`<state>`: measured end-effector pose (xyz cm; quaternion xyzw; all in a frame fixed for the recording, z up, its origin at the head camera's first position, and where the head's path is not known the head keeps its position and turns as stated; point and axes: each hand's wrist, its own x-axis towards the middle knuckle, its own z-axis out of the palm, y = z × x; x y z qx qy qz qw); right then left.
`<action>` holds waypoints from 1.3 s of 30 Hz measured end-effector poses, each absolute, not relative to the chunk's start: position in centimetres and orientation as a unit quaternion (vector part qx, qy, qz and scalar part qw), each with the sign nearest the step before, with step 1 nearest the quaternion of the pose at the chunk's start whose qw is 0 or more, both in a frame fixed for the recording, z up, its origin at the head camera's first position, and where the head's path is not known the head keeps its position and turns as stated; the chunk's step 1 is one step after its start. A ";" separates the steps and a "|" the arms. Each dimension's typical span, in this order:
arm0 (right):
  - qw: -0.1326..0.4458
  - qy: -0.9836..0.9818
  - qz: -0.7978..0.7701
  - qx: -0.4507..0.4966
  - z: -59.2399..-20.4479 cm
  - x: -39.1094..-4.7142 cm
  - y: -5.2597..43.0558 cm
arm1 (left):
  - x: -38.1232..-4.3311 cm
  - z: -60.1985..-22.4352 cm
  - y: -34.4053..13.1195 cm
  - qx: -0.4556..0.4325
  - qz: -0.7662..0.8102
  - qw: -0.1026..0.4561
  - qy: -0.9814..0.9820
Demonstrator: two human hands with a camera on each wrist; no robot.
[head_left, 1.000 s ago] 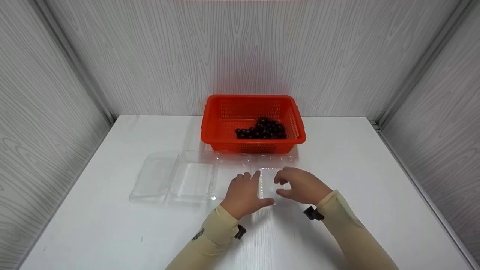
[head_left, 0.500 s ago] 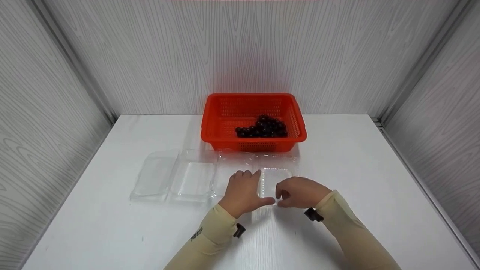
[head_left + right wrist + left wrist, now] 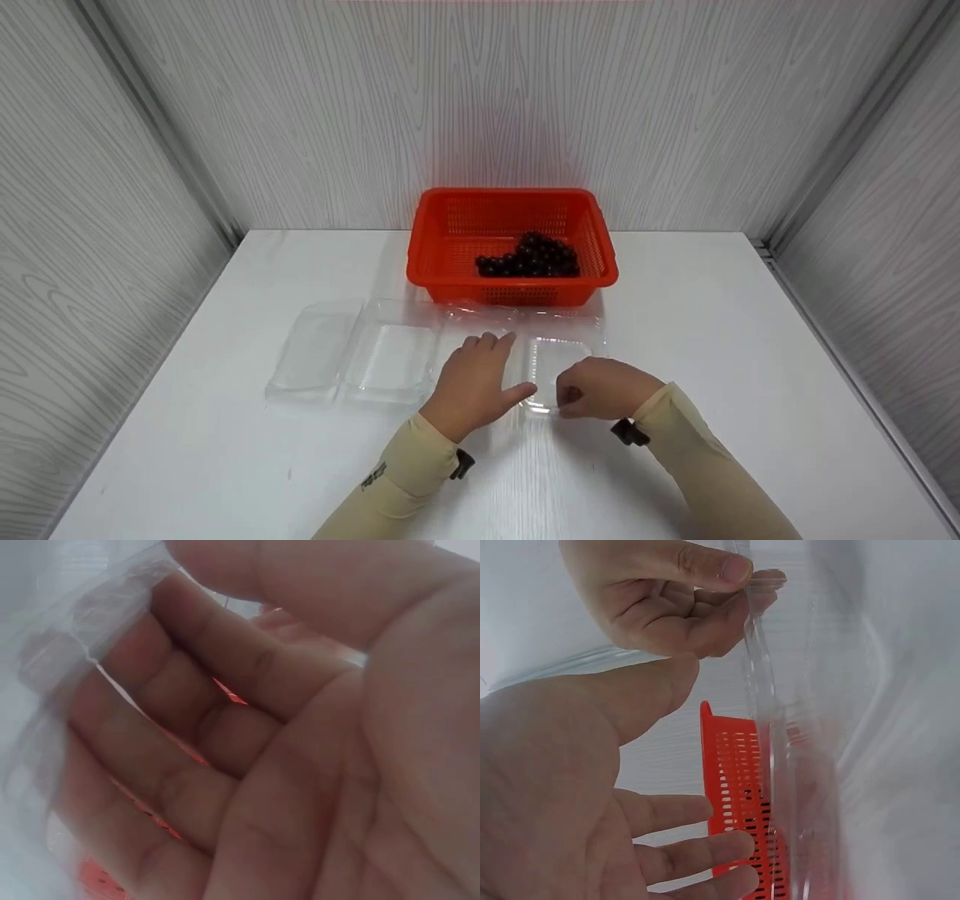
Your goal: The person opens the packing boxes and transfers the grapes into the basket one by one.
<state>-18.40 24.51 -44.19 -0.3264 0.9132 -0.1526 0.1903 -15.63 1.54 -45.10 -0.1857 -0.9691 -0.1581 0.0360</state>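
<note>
Two clear plastic clamshell boxes appear to lie opened out side by side on the white table. My right hand (image 3: 604,390) pinches the near rim of the right-hand clear plastic box (image 3: 559,367) between thumb and curled fingers. The left wrist view shows that thumb (image 3: 735,570) pressed to the clear edge. My left hand (image 3: 472,386) hovers with fingers extended and thumb spread, over the middle of the row. Nothing is in its grasp. The left clear plastic box (image 3: 390,360) has its flap spread out to the left.
Behind the boxes stands a red plastic basket (image 3: 439,274) with dark round grapes (image 3: 536,256) heaped at its right side. White wood-grain panels (image 3: 300,112) enclose the table (image 3: 225,450) at the back and both sides.
My right hand has come down and its fingers have closed on the box's near rim. My left hand has shifted slightly left, away from the right hand.
</note>
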 end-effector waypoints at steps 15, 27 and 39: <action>0.225 0.923 -0.141 -0.278 -43.2 -19.0 26.8 | -14.0 -42.2 -5.1 -0.128 -0.201 0.007 -0.971; 0.206 0.929 -0.148 -0.268 -43.3 -19.4 27.1 | -13.8 -43.3 -10.3 -0.050 -0.187 -0.020 -0.981; 0.190 0.914 -0.172 -0.314 -43.3 -18.9 26.2 | -14.4 -44.6 -9.5 -0.073 -0.200 -0.025 -0.977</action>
